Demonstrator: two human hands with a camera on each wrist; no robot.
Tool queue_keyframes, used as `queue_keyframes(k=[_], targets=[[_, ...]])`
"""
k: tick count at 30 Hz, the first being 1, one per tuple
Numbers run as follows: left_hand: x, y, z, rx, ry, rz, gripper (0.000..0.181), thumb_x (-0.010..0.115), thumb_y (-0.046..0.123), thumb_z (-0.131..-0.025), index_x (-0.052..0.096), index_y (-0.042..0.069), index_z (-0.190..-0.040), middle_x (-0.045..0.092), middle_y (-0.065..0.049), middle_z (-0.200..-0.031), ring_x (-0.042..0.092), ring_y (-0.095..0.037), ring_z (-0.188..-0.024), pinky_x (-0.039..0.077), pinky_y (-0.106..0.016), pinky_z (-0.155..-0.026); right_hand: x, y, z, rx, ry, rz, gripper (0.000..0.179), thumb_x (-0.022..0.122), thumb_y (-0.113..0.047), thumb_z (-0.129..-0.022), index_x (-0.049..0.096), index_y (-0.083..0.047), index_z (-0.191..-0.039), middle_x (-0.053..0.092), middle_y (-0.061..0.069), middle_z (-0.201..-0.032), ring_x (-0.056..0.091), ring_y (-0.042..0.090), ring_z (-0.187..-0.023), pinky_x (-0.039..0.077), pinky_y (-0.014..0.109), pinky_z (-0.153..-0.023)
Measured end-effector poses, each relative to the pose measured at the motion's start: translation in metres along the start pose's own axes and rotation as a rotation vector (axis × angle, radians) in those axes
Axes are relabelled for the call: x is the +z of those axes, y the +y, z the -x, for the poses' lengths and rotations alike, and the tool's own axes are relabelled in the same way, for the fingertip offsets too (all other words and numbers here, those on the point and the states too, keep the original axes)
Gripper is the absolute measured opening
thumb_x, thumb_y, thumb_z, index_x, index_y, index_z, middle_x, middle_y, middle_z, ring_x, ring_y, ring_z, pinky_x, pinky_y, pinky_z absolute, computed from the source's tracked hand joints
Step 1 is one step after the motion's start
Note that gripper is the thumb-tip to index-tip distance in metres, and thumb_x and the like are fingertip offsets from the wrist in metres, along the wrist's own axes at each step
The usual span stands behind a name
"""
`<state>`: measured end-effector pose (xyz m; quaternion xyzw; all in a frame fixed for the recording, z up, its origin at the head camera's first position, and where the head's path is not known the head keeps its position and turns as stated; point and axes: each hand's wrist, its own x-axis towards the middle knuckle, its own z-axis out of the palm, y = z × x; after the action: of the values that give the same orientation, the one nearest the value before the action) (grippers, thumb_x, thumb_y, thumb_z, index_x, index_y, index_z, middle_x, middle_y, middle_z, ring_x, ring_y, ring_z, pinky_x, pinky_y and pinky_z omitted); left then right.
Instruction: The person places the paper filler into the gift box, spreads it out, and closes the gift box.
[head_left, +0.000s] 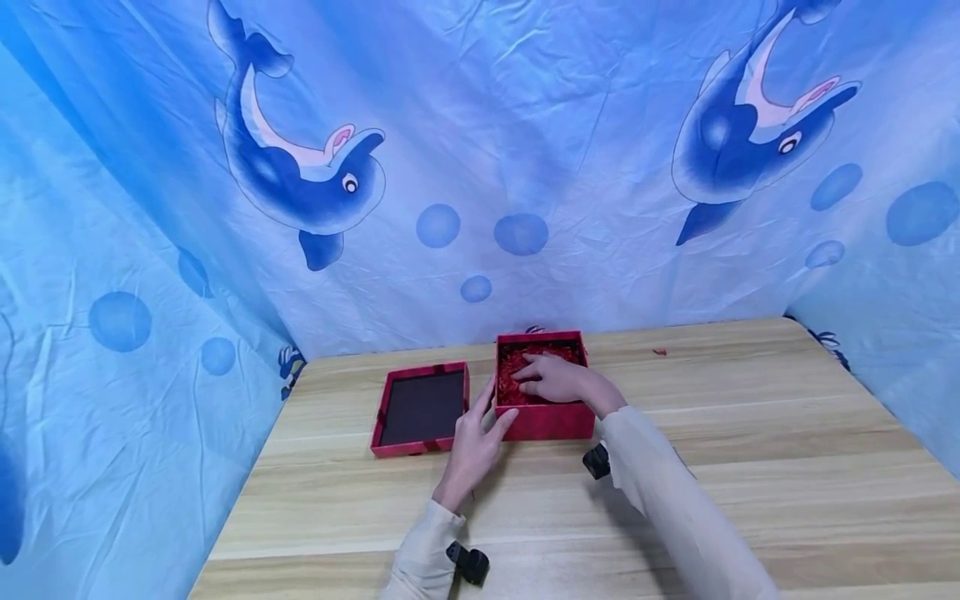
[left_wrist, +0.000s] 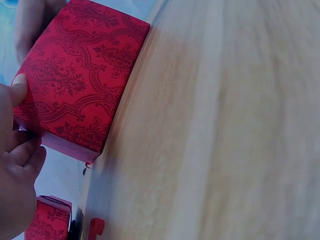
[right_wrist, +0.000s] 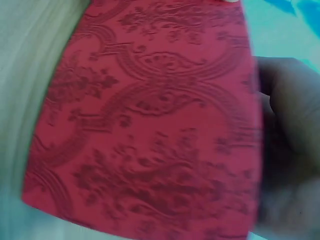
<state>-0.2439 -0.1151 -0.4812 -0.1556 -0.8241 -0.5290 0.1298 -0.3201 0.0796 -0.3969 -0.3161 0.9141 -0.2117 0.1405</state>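
Note:
A red patterned gift box [head_left: 546, 423] without its lid stands toward the back of the table, with red shredded paper [head_left: 513, 364] inside. My left hand [head_left: 474, 442] holds the box's near left corner. Its thumb lies on the front wall [left_wrist: 75, 75] and its fingers are along the left side. From above, my right hand [head_left: 558, 379] reaches over the near right rim, fingers spread down on the shreds. In the right wrist view the box's front wall [right_wrist: 150, 125] hides those fingertips. The lid [head_left: 411, 451] lies inside up, left of the box, its inside black.
Under everything is a light wooden table [head_left: 337, 517]. A small red scrap [head_left: 659, 352] lies on it, right of the box. Behind the table's back edge hangs a blue cloth [head_left: 615, 267] printed with dolphins. Both wrists wear black camera mounts [head_left: 471, 564].

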Motion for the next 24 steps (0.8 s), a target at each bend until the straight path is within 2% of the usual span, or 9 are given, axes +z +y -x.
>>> queue_keyframes(k=[3, 5, 7, 11, 14, 17, 20, 24], targets=[[0.001, 0.0, 0.0, 0.004, 0.004, -0.004, 0.068, 0.068, 0.031, -0.102, 0.04, 0.009, -0.16, 0.044, -0.012, -0.158, 0.051, -0.033, -0.136, 0.041, -0.048, -0.112, -0.005, -0.007, 0.007, 0.047, 0.118, 0.081, 0.039, 0.066, -0.021, -0.102, 0.067, -0.008, -0.14, 0.035, 0.025, -0.161, 0.025, 0.049, -0.15, 0.026, 0.069, -0.116], [0.001, 0.0, 0.0, 0.012, 0.008, -0.004, 0.068, 0.068, 0.03, -0.102, 0.04, 0.007, -0.16, 0.044, -0.014, -0.158, 0.051, -0.034, -0.136, 0.041, -0.048, -0.112, -0.006, -0.011, 0.01, 0.08, 0.157, 0.128, 0.042, 0.072, -0.022, -0.099, 0.068, -0.009, -0.139, 0.037, 0.025, -0.161, 0.028, 0.052, -0.147, 0.03, 0.071, -0.112], [0.001, 0.0, 0.0, 0.018, 0.013, -0.005, 0.068, 0.069, 0.029, -0.102, 0.04, 0.006, -0.159, 0.044, -0.015, -0.157, 0.052, -0.034, -0.135, 0.041, -0.048, -0.112, -0.007, -0.013, 0.011, 0.102, 0.146, 0.149, 0.045, 0.075, -0.021, -0.096, 0.067, -0.008, -0.139, 0.038, 0.025, -0.159, 0.033, 0.052, -0.144, 0.035, 0.069, -0.11], [0.001, 0.0, 0.0, 0.019, 0.009, 0.005, 0.068, 0.068, 0.029, -0.103, 0.04, 0.006, -0.159, 0.044, -0.016, -0.158, 0.051, -0.035, -0.136, 0.042, -0.049, -0.111, -0.002, -0.009, 0.007, 0.124, 0.03, 0.107, 0.048, 0.072, -0.017, -0.099, 0.062, -0.005, -0.144, 0.043, 0.025, -0.157, 0.04, 0.045, -0.143, 0.038, 0.055, -0.114], [0.001, 0.0, 0.0, 0.008, -0.004, 0.012, 0.068, 0.067, 0.032, -0.103, 0.038, 0.008, -0.16, 0.042, -0.015, -0.159, 0.049, -0.036, -0.137, 0.042, -0.051, -0.111, 0.002, -0.004, 0.002, 0.144, -0.022, 0.081, 0.043, 0.069, -0.015, -0.101, 0.062, -0.004, -0.143, 0.049, 0.021, -0.153, 0.046, 0.038, -0.141, 0.04, 0.05, -0.114], [0.001, 0.0, 0.001, -0.004, -0.012, 0.017, 0.069, 0.066, 0.034, -0.103, 0.037, 0.01, -0.161, 0.041, -0.013, -0.16, 0.048, -0.035, -0.139, 0.042, -0.052, -0.111, 0.004, -0.003, -0.001, 0.147, -0.026, 0.075, 0.038, 0.069, -0.014, -0.101, 0.067, -0.003, -0.138, 0.058, 0.018, -0.145, 0.051, 0.036, -0.136, 0.044, 0.049, -0.111], [0.001, 0.0, 0.001, -0.004, -0.012, 0.018, 0.069, 0.066, 0.035, -0.103, 0.037, 0.01, -0.161, 0.04, -0.014, -0.161, 0.047, -0.035, -0.139, 0.042, -0.052, -0.111, 0.002, -0.005, -0.001, 0.137, -0.027, 0.087, 0.039, 0.068, -0.016, -0.102, 0.066, -0.003, -0.139, 0.06, 0.017, -0.143, 0.052, 0.036, -0.135, 0.045, 0.049, -0.11], [0.001, 0.0, 0.002, -0.007, -0.007, 0.015, 0.07, 0.066, 0.036, -0.103, 0.038, 0.01, -0.161, 0.041, -0.013, -0.16, 0.048, -0.034, -0.139, 0.042, -0.051, -0.111, -0.001, -0.015, 0.005, 0.09, 0.057, 0.116, 0.039, 0.068, -0.017, -0.102, 0.066, -0.003, -0.139, 0.057, 0.019, -0.145, 0.05, 0.039, -0.135, 0.043, 0.052, -0.111]])
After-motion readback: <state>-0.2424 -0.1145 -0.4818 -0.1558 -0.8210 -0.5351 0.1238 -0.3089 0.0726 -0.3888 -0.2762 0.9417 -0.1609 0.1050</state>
